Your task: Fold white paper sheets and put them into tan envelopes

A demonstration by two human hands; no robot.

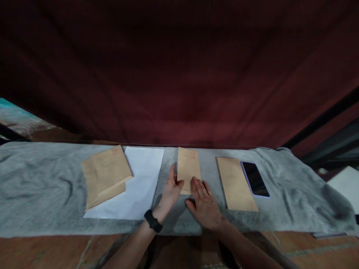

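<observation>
A narrow brown envelope (188, 166) lies on the grey cloth (42, 186) in the middle. My left hand (170, 194), with a black band at the wrist, grips the envelope's near left edge between thumb and fingers. My right hand (204, 205) lies flat with its fingers stretched out, the fingertips resting on the envelope's near edge. A stack of brown envelopes (104, 175) sits on a white sheet of paper (140, 183) to the left. Another brown envelope (235, 183) lies to the right.
A dark phone (255, 178) lies face up beside the right envelope. A dark red curtain (179, 74) hangs behind the table. A white object (346, 185) shows at the far right edge. Wooden table surface (56, 252) runs along the front.
</observation>
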